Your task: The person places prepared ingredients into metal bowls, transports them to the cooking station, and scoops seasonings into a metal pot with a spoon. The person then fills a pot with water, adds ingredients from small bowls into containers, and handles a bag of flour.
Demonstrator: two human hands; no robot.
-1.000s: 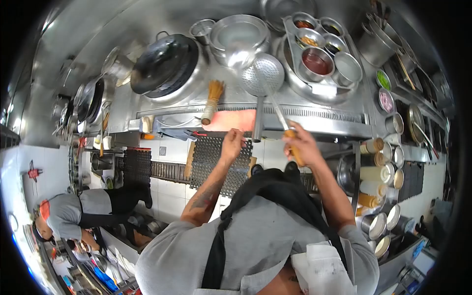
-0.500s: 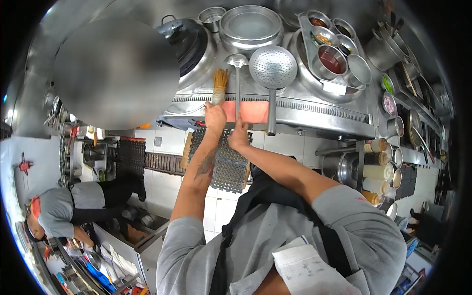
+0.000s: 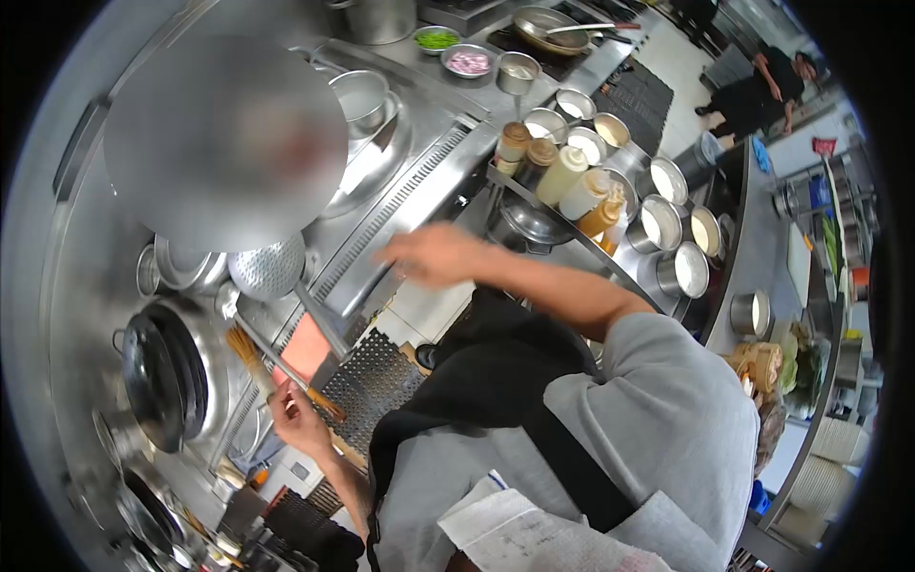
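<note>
My left hand (image 3: 297, 416) is at the stove's front edge, its fingers bent beside the bamboo brush (image 3: 250, 357) and the wooden handle of the ladle (image 3: 276, 355); whether it grips either is unclear. My right hand (image 3: 434, 255) is blurred by motion over the front rail, right of the perforated skimmer (image 3: 269, 271). An orange-pink cloth (image 3: 303, 349) lies under the ladle and skimmer handles. Behind them stands a round metal pot (image 3: 191, 265), partly hidden by a grey blurred disc.
A black wok (image 3: 152, 377) sits on the left burner. Squeeze bottles (image 3: 562, 175) and metal containers (image 3: 660, 223) stand on the right shelf. Bowls of green pieces (image 3: 437, 39) and pink pieces (image 3: 469, 61) are at the back. A person in black (image 3: 767, 91) is far right.
The view has turned toward the right-hand shelf. My right hand has left the ladle handle and moved right, away from my left hand. The ladle and skimmer rest across the cloth.
</note>
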